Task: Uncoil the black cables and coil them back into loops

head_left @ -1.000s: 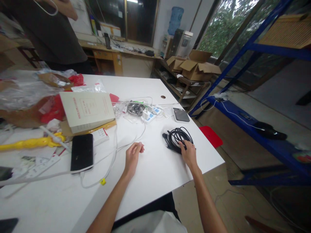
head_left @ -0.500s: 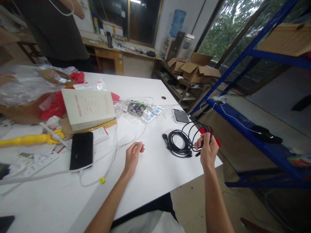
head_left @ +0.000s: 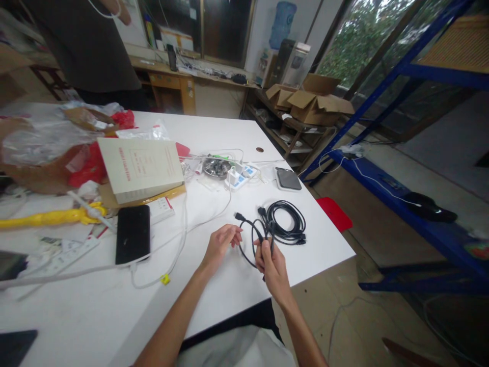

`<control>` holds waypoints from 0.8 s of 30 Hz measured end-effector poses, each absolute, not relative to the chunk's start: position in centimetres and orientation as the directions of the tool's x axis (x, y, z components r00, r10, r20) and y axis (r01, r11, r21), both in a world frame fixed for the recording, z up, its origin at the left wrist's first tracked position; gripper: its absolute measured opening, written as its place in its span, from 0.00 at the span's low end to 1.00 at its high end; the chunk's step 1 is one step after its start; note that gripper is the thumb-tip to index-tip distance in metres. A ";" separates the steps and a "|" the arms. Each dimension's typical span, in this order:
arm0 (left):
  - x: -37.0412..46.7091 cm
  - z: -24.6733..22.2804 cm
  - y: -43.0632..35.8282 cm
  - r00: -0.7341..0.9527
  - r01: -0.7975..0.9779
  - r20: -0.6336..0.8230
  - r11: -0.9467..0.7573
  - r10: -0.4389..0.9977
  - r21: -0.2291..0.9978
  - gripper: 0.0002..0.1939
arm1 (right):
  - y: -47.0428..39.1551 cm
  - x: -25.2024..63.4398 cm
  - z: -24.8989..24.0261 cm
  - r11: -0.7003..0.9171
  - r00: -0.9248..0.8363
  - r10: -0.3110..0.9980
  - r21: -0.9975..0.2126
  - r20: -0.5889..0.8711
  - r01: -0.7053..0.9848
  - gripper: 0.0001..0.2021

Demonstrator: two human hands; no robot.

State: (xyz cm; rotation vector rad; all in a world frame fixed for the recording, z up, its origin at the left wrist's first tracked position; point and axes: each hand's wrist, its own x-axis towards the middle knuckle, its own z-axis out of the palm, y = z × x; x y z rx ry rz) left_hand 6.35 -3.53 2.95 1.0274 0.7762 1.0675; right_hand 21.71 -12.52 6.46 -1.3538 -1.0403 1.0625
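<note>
Cable (head_left: pixel 261 236), black and loosely looped, is gripped by the right hand's (head_left: pixel 274 267) fingers; its loops lie beside the left hand's (head_left: pixel 220 245) half-curled fingers, contact undetermined. Since the earlier frame, it has been carried from right to left of the black cable coil (head_left: pixel 287 237) on the bench (head_left: pixel 214 303).

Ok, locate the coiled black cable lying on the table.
In the head view, the coiled black cable lies right of centre on the white table, between the right hand and the grey-topped device.
</note>
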 end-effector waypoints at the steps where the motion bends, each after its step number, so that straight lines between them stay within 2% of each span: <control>1: 6.4 2.8 -3.6 0.326 -0.336 -0.034 0.150 0.945 0.930 0.25 | -12.9 21.1 6.0 -0.065 0.184 0.981 -0.997 -0.056 0.043 0.25; 7: 6.4 2.5 -3.6 0.318 -0.427 -0.070 0.209 0.945 0.880 0.23 | -14.2 19.9 5.4 -0.065 0.079 0.995 -0.987 -0.053 0.148 0.25; 12: 6.4 2.7 -3.6 0.293 -0.517 -0.124 0.266 0.948 0.814 0.21 | -14.1 21.5 6.2 -0.019 0.074 0.997 -0.973 -0.002 0.230 0.26; 16: 6.2 3.1 -3.3 0.261 -0.589 -0.172 0.297 0.950 0.751 0.21 | -14.3 23.7 6.4 -0.023 0.171 0.985 -0.955 0.029 0.296 0.26; 24: 5.7 3.8 -2.9 0.251 -0.677 -0.225 0.337 0.941 0.654 0.20 | -15.8 29.8 7.5 0.009 0.443 0.886 -0.961 0.136 0.276 0.27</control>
